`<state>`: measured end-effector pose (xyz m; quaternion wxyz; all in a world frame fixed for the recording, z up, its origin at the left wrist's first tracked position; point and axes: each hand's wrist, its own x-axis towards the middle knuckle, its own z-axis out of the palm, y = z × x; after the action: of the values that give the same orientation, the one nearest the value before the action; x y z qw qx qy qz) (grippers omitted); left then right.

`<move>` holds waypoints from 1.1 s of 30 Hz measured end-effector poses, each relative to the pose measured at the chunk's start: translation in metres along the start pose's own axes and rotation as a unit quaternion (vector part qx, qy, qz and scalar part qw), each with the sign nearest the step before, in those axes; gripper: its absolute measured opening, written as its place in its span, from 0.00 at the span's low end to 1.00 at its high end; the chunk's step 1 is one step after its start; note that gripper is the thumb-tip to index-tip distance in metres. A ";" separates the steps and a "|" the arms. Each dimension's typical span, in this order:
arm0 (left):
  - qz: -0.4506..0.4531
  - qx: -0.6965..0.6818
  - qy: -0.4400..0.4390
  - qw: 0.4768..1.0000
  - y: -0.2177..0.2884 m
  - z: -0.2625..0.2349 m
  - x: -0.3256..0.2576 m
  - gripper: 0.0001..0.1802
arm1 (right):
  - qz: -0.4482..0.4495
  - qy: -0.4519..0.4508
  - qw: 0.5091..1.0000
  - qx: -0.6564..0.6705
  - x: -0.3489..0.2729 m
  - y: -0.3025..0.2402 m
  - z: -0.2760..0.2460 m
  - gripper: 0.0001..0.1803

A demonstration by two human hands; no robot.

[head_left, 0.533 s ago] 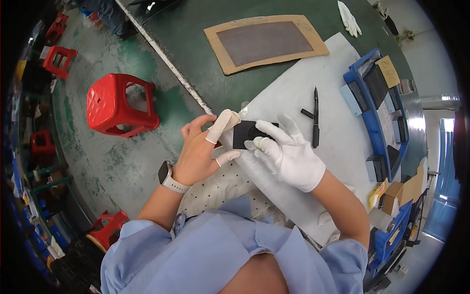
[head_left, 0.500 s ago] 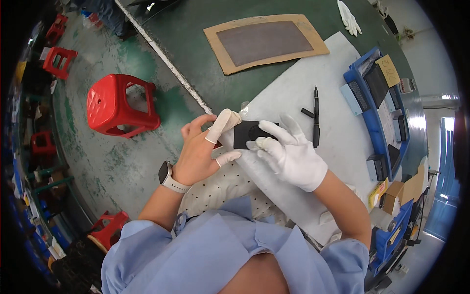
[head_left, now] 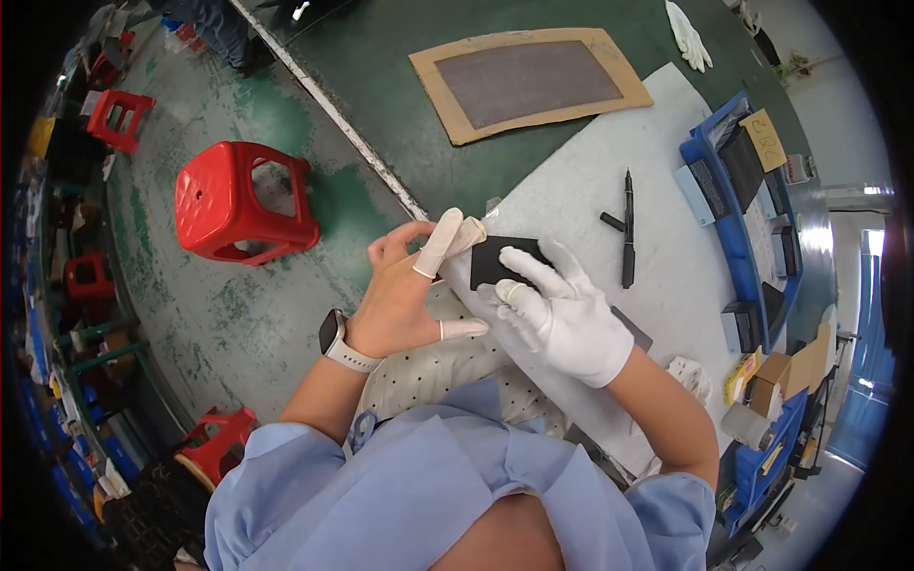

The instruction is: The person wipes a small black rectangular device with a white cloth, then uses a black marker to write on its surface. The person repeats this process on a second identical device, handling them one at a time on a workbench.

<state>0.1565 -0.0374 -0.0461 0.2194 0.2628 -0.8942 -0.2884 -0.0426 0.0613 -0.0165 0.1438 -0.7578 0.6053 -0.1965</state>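
A small flat black rectangular plate (head_left: 490, 259) is at the near left edge of the white cloth. My right hand (head_left: 576, 328), in a white glove, has the plate's near edge between its lower fingers, while two other fingers stretch over its top. Part of this grip is hidden by the glove. My left hand (head_left: 402, 290) wears pale finger cots and a watch on the wrist. Its upper fingertips are by the plate's far left corner. The left thumb is spread well apart from them, below the plate, with nothing visible in between.
A black pen (head_left: 628, 233) and its cap (head_left: 612, 222) lie on the white cloth (head_left: 581, 186). A dark grey flat piece (head_left: 632, 329) lies beside my right wrist. Further right stands a blue tray (head_left: 728, 224) with small boxes. A cardboard-framed panel (head_left: 428, 81) is beyond; a red stool (head_left: 214, 205) stands left.
The left thumb has moved down, widening its gap from the fingers. My right hand has shifted slightly over the plate. The whole view has shifted a little, bringing the dark grey piece into sight.
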 end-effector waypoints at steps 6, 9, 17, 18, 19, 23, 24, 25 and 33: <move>0.001 -0.011 0.007 1.000 -0.002 0.002 -0.001 0.68 | -0.021 0.039 0.998 -0.052 0.024 0.002 0.008 0.12; -0.003 -0.015 0.003 1.000 -0.001 0.002 -0.001 0.69 | -0.033 0.053 0.996 -0.069 0.007 -0.011 0.006 0.13; -0.007 -0.026 -0.001 1.000 -0.003 0.002 -0.001 0.70 | -0.012 0.042 0.998 -0.039 0.016 -0.007 0.018 0.11; -0.009 -0.024 -0.004 1.000 -0.004 0.001 -0.001 0.70 | -0.008 0.036 0.998 -0.046 0.012 -0.010 0.018 0.11; -0.010 -0.021 -0.007 1.000 -0.004 0.001 -0.001 0.70 | -0.003 0.031 0.998 -0.054 0.006 -0.012 0.016 0.11; -0.008 -0.025 -0.007 1.000 -0.004 0.001 -0.002 0.70 | 0.019 0.004 0.999 -0.038 0.015 -0.005 0.012 0.11; -0.006 -0.026 -0.005 1.000 -0.004 0.001 -0.002 0.71 | 0.030 0.020 0.999 -0.040 0.016 -0.008 0.013 0.11; -0.004 -0.027 -0.003 1.000 -0.004 0.001 -0.002 0.71 | 0.041 0.037 0.998 -0.043 0.018 -0.010 0.015 0.11; -0.024 -0.062 0.039 0.997 -0.004 0.007 -0.004 0.67 | 0.031 0.034 0.997 -0.054 0.011 -0.008 0.016 0.13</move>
<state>0.1576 -0.0350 -0.0551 0.2628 0.2810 -0.8591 -0.3376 -0.0258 0.0524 -0.0260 0.0882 -0.7381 0.6430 -0.1844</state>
